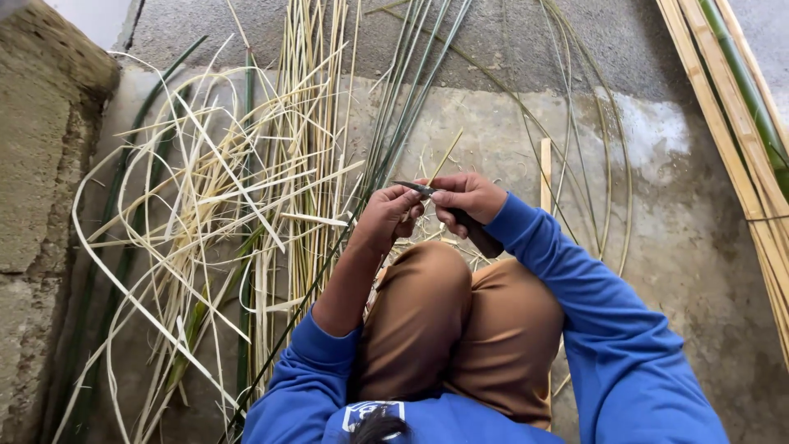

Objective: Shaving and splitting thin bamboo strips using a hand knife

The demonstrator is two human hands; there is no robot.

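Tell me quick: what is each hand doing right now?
Left hand: closed, pinching a thin green bamboo strip near the blade.
Right hand: closed around a dark-handled knife, blade pointing toward the left hand.

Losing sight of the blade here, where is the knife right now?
In the head view the knife is in the right hand, centre frame above the knees, its tip pointing toward the left hand that pinches a thin bamboo strip.

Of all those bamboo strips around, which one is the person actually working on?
The long green strip pinched in the left hand, meeting the knife in the right hand; the other strips lie loose on the floor.
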